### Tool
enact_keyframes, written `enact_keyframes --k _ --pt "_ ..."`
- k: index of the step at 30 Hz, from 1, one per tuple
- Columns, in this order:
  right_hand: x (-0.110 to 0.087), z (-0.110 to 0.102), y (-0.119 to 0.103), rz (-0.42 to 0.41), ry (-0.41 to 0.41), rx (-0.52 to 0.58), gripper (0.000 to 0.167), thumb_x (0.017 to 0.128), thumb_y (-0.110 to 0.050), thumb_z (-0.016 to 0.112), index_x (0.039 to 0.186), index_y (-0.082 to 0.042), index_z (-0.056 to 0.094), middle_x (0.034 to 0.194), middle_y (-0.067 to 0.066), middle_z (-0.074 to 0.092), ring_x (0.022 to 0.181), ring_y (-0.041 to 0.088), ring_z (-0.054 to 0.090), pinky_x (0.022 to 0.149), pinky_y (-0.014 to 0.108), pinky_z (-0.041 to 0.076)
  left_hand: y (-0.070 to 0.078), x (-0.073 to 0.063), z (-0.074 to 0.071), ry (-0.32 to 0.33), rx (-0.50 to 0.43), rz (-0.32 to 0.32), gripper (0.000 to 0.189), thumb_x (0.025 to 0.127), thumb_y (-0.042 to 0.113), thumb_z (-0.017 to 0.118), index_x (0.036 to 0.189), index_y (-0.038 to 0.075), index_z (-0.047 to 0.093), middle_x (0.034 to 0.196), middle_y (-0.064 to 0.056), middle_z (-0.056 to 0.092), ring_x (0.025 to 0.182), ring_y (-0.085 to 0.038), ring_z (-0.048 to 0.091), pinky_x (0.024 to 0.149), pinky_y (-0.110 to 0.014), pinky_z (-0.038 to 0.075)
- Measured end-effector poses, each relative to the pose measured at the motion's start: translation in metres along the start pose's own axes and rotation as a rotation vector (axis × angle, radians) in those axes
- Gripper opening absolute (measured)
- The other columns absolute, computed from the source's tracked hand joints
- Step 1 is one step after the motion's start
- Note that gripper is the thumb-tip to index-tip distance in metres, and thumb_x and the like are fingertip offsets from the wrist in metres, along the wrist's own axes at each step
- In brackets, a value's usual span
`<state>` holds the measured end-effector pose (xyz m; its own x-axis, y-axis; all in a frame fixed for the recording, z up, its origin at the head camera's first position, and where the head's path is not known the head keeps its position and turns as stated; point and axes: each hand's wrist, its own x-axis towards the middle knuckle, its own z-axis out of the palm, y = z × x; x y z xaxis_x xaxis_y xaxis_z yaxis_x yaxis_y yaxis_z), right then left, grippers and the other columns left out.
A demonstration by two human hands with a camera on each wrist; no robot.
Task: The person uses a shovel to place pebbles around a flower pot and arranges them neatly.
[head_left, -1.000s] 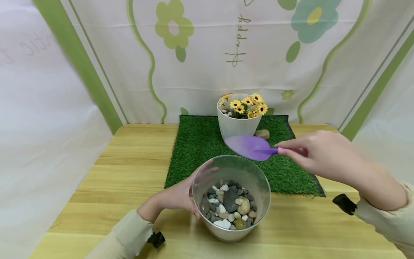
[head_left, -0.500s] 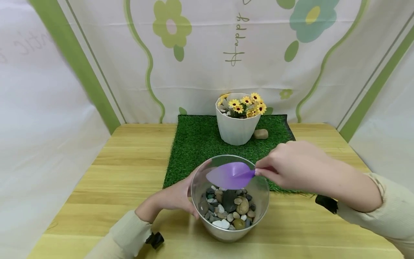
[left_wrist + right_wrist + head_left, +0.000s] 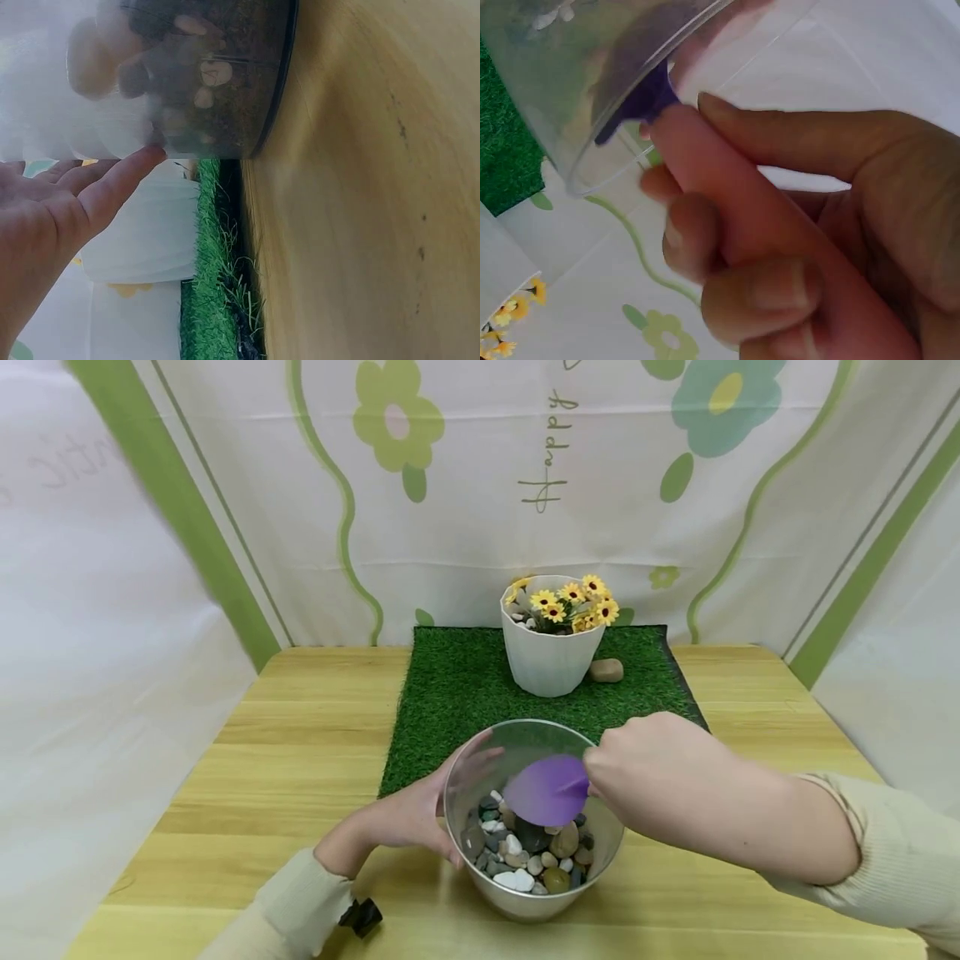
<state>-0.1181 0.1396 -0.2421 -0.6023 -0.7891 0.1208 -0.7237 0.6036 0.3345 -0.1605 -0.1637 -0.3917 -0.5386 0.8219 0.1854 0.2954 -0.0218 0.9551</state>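
A clear plastic bucket (image 3: 609,852) stands on the table with mixed pebbles (image 3: 517,860) in its lower part. My left hand (image 3: 412,810) holds its left side, fingers spread round the far wall and thumb at the near side; the left wrist view has this hand (image 3: 67,202) against the cloudy wall. With my right hand (image 3: 660,777) I grip a small trowel by its pink handle (image 3: 742,202). The trowel's purple blade (image 3: 551,789) is inside the bucket's mouth, over the pebbles. Whether its tip touches them, I cannot tell.
Behind the bucket lies a green artificial grass mat (image 3: 457,693). On it stand a white flowerpot (image 3: 551,660) with yellow flowers (image 3: 573,602) and a brown stone (image 3: 606,670). A printed white curtain (image 3: 465,527) hangs behind the wooden table (image 3: 247,793).
My right hand has brought the trowel left and down, from above the mat into the bucket's mouth. The left hand and the bucket have stayed in place.
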Motion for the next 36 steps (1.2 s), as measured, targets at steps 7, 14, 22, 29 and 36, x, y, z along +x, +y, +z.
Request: enact_keyframes --k 7,14,22,29,36 --pt "0.000 -0.001 -0.002 -0.053 -0.012 -0.009 0.035 0.059 0.004 0.082 0.059 -0.022 0.058 0.058 -0.006 0.054 0.047 0.012 0.049 0.039 0.030 0.045 0.001 0.000 0.000 0.014 0.042 -0.010 0.140 0.070 0.067 0.083 0.164 0.029 -0.013 0.170 -0.012 0.011 0.154 -0.032 0.019 0.122 -0.043 0.025" --pt "0.011 0.006 -0.013 -0.113 -0.067 -0.105 0.030 0.056 -0.008 0.091 0.063 -0.021 0.065 0.062 -0.004 0.061 0.050 0.015 0.056 0.041 0.031 0.049 0.002 0.000 0.000 0.010 0.048 -0.007 0.139 0.071 0.067 0.083 0.164 0.030 -0.013 0.170 -0.012 0.010 0.154 -0.032 0.019 0.122 -0.042 0.024" --pt "0.023 0.020 -0.024 -0.220 -0.032 -0.163 0.033 0.068 -0.011 0.088 0.058 -0.023 0.059 0.057 -0.007 0.057 0.047 0.010 0.050 0.039 0.026 0.045 0.000 0.000 0.001 -0.011 -0.009 0.025 0.137 0.073 0.061 0.084 0.164 0.029 -0.013 0.170 -0.015 0.008 0.154 -0.035 0.019 0.123 -0.043 0.024" --pt "0.026 0.027 -0.018 -0.171 0.009 -0.046 0.030 0.076 -0.018 0.089 0.061 -0.021 0.063 0.059 -0.006 0.059 0.045 0.010 0.050 0.039 0.027 0.046 -0.001 -0.001 0.001 0.001 0.004 0.014 0.138 0.072 0.063 0.085 0.164 0.029 -0.012 0.170 -0.014 0.010 0.154 -0.033 0.020 0.123 -0.040 0.025" --pt "0.035 0.033 -0.019 -0.147 -0.007 0.081 0.034 0.084 -0.036 0.085 0.062 -0.022 0.063 0.058 -0.007 0.056 0.044 0.010 0.048 0.037 0.027 0.044 -0.001 0.000 0.002 -0.010 -0.088 0.011 0.136 0.073 0.057 0.086 0.164 0.031 -0.012 0.170 -0.013 0.006 0.155 -0.032 0.013 0.118 -0.041 0.034"
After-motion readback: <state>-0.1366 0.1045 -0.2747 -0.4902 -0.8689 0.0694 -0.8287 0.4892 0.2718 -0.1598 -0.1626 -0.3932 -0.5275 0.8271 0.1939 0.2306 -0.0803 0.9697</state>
